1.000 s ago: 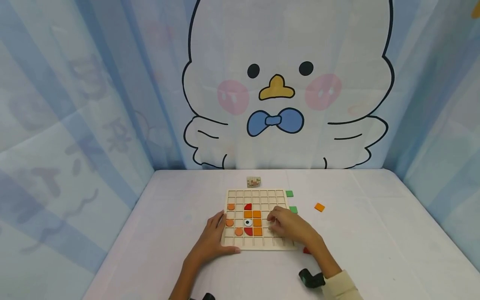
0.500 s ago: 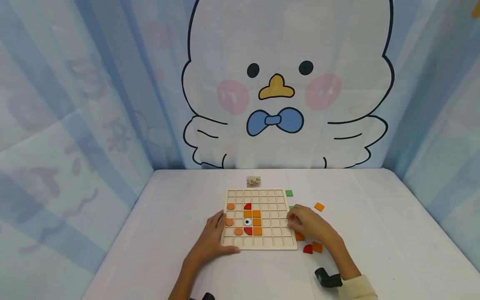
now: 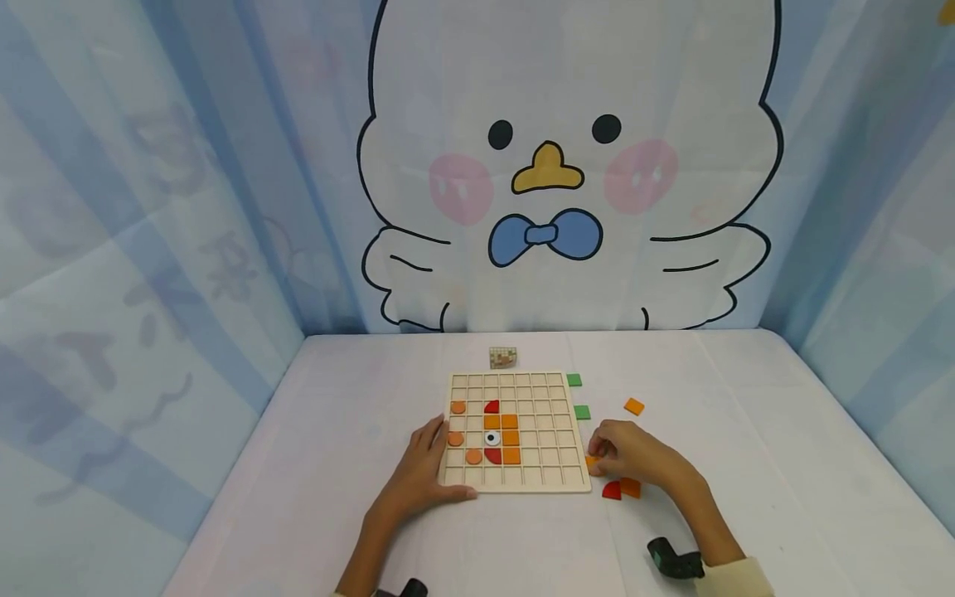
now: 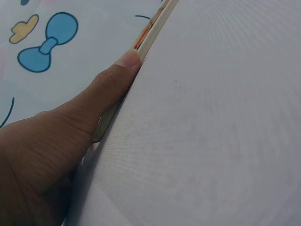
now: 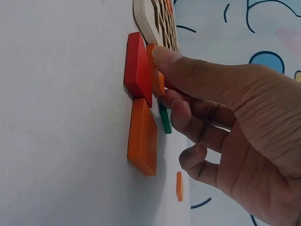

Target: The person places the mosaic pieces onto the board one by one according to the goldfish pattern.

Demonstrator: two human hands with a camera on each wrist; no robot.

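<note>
A pale wooden grid board [image 3: 552,448] lies on the table, with several orange and red pieces and a white eye disc [image 3: 492,438] set in its cells. My left hand [image 3: 421,468] holds the board's near left corner, fingers along the left edge and thumb along the front edge. In the left wrist view the thumb [image 4: 108,84] presses against the board's side. Right of the board, my right hand [image 3: 630,452] pinches an orange tile [image 5: 155,70] between thumb and fingertips. The fingers partly cover that tile in the head view.
Beside the right hand lie a red quarter-round piece [image 3: 612,490] and another orange tile [image 3: 630,487]. Two green tiles [image 3: 582,412] sit along the board's right edge. A loose orange tile [image 3: 634,406] lies farther right. Behind the board is a small patterned card [image 3: 503,357].
My right hand has moved from over the board to the right, off its edge, and now has its fingers on an orange tile. The left hand has stayed at the board's corner.
</note>
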